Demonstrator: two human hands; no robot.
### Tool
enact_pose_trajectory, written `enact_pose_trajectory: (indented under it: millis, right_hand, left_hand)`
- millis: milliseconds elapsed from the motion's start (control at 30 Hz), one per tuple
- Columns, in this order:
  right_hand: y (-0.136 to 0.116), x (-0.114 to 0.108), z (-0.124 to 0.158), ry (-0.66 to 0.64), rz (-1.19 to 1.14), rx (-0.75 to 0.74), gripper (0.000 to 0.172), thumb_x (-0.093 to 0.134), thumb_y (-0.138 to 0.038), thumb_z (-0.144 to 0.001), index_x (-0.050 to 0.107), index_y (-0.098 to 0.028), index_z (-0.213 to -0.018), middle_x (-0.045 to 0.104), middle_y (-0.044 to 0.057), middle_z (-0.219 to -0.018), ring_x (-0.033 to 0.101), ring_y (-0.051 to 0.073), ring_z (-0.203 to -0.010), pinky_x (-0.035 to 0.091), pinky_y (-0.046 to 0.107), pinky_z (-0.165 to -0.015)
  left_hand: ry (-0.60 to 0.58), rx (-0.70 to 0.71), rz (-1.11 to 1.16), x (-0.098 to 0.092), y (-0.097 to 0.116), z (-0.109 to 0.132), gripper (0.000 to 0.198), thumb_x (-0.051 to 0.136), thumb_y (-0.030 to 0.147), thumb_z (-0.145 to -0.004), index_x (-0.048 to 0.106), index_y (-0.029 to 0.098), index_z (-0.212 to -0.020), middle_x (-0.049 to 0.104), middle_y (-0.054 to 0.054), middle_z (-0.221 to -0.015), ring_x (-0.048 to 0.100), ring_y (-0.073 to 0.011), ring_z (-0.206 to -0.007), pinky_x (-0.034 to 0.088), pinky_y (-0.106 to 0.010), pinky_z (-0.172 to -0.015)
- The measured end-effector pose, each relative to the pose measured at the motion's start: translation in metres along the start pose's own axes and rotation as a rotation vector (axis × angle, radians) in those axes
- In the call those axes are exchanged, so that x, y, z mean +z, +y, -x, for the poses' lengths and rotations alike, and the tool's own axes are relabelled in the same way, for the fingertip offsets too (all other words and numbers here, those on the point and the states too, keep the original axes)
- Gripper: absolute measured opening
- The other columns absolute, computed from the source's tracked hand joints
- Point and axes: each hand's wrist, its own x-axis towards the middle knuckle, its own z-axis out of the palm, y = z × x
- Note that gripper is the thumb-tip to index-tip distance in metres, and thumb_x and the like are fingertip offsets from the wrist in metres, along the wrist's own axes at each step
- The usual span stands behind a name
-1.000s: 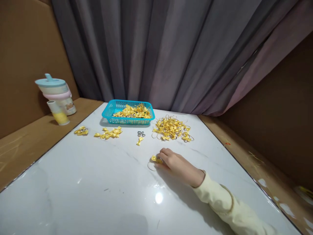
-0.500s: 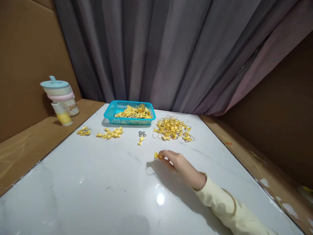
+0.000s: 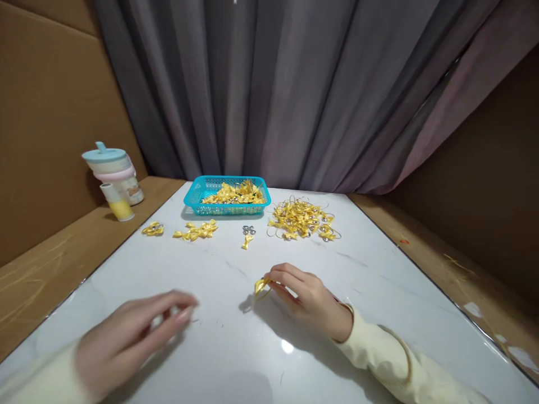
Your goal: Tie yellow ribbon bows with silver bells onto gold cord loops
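Between thumb and fingertips, my right hand [image 3: 301,294] pinches a yellow ribbon bow [image 3: 261,285] with a thin cord loop, just above the white tabletop [image 3: 219,359]. My left hand [image 3: 143,331] is at the lower left, blurred by motion. Its thumb and forefinger tips come close together; whether anything lies between them cannot be made out. Beyond my hands lie a single yellow bow [image 3: 247,242] and several small silver bells or beads [image 3: 249,230]. A heap of bows on cord loops [image 3: 301,219] spreads to the right of these.
At the back stands a blue plastic basket [image 3: 227,211] holding more yellow pieces. A small pile of bows [image 3: 196,230] and a small looped bunch [image 3: 152,229] lie left. A lidded cup [image 3: 113,168] and a yellow-white tube [image 3: 117,202] stand on cardboard at the left edge.
My left hand has come into view from the lower left. My right hand has lifted the bow off the table and turned it, drawing it slightly nearer.
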Motion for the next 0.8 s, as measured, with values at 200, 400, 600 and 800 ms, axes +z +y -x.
enact_pose_trajectory:
  millis: [200,400,600,800]
  right_hand:
    - [-0.01,0.013,-0.003,-0.051,-0.21,0.053,0.018,0.041,-0.011,-0.088,0.054,-0.019,-0.098,0.06,0.007,-0.089,0.058,0.014,-0.078,0.05,0.025,-0.068]
    - [-0.014,0.022,-0.004,-0.033,-0.306,0.104,0.017,0.043,-0.013,-0.088,0.056,-0.017,-0.097,0.062,0.007,-0.085,0.058,0.014,-0.076,0.049,0.025,-0.067]
    - [-0.016,0.029,-0.005,-0.036,-0.414,0.247,0.017,0.05,-0.013,-0.083,0.061,-0.018,-0.095,0.064,0.005,-0.084,0.06,0.013,-0.073,0.049,0.024,-0.068]
    - [-0.018,0.033,-0.007,-0.006,-0.51,0.416,0.026,0.052,-0.011,-0.078,0.055,-0.019,-0.103,0.062,0.002,-0.082,0.058,0.011,-0.067,0.048,0.026,-0.065]
  left_hand:
    - [-0.275,0.055,0.087,0.041,0.035,-0.083,0.035,0.052,0.047,-0.081,0.064,0.015,-0.089,0.065,-0.006,-0.084,0.058,-0.0174,-0.079,0.044,-0.023,-0.061]
    - [-0.456,-0.201,0.499,0.059,0.01,-0.095,0.037,0.07,0.045,-0.068,0.057,0.012,-0.079,0.06,-0.001,-0.067,0.053,-0.0095,-0.053,0.04,-0.02,-0.048]
    - [-0.711,-0.454,0.803,0.061,0.009,-0.096,0.037,0.074,0.033,-0.068,0.058,0.009,-0.091,0.066,-0.009,-0.08,0.064,-0.0163,-0.068,0.036,-0.018,-0.046]
    - [-0.702,-0.498,0.928,0.065,0.006,-0.095,0.032,0.075,0.026,-0.066,0.061,0.008,-0.089,0.064,-0.007,-0.081,0.061,-0.0121,-0.064,0.036,-0.017,-0.044]
